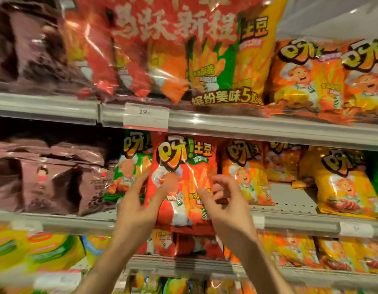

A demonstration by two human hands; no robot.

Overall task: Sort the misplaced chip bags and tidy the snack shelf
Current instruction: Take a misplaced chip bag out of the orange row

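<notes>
On the middle shelf [290, 219], my left hand [137, 206] lies flat on the red bag [181, 166]; right hand [224, 200] hovers, loosely curled, empty. Light, slippery, crushable: I'd pinch its side edges.

Red chip bag [181, 179]: "呀!土豆" | multipack [184, 49]: "跃新程", "缤纷美味5连包" | shelf price tag [146, 117]: "19"

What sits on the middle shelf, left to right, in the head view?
Brown bags → green bag → red bag between both hands → orange bags → yellow bag.
</notes>
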